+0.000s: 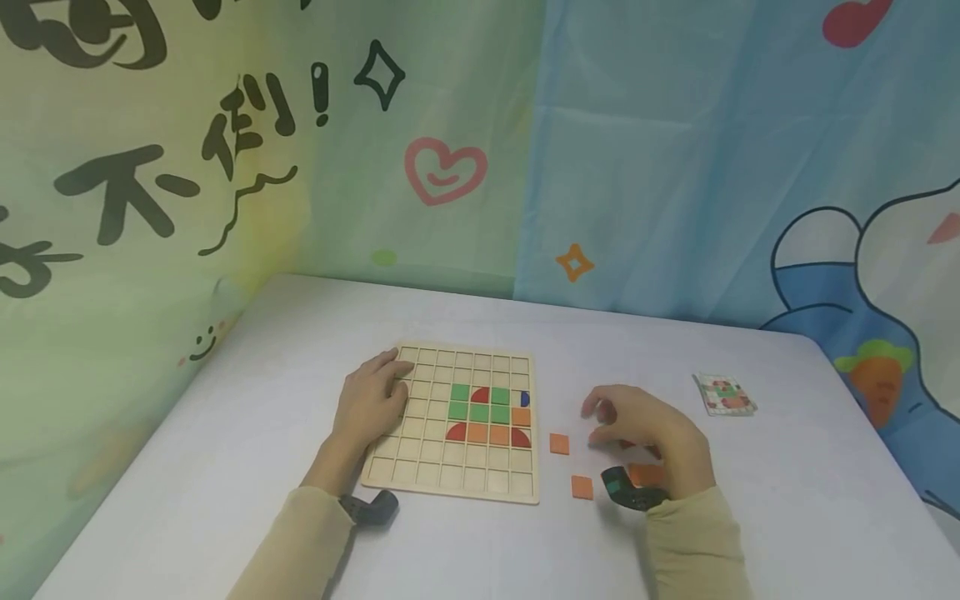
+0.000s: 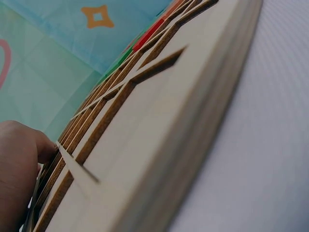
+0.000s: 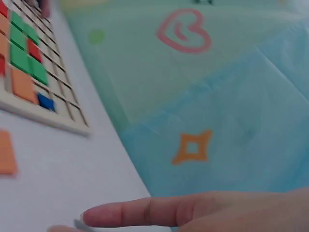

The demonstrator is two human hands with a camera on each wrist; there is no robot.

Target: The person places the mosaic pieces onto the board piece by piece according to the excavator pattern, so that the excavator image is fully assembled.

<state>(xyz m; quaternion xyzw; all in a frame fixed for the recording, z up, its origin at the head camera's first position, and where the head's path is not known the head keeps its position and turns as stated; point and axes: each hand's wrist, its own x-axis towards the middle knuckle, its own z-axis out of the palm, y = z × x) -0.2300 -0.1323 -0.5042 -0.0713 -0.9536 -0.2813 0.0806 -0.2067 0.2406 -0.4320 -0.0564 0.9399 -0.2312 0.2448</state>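
Note:
My left hand (image 1: 372, 398) rests on the left side of a wooden grid board (image 1: 431, 473), its fingertips touching the grid. In the left wrist view, part of that hand (image 2: 19, 169) shows beside the raised ridges. On the board's right half sit green squares (image 1: 478, 412), orange squares (image 1: 477, 432), red rounded pieces (image 1: 521, 437) and a small blue piece (image 1: 525, 399). Right of the board, my right hand (image 1: 637, 417) hovers with thumb and index finger apart; no piece is visible between them. In the right wrist view, its index finger (image 3: 135, 212) is stretched out.
Loose orange squares (image 1: 559, 443) lie between board and right hand, another orange piece (image 1: 647, 475) under the right wrist. Red pieces are partly hidden beneath that hand. A small stack of pattern cards (image 1: 725, 395) lies farther right on the white table (image 1: 480, 550).

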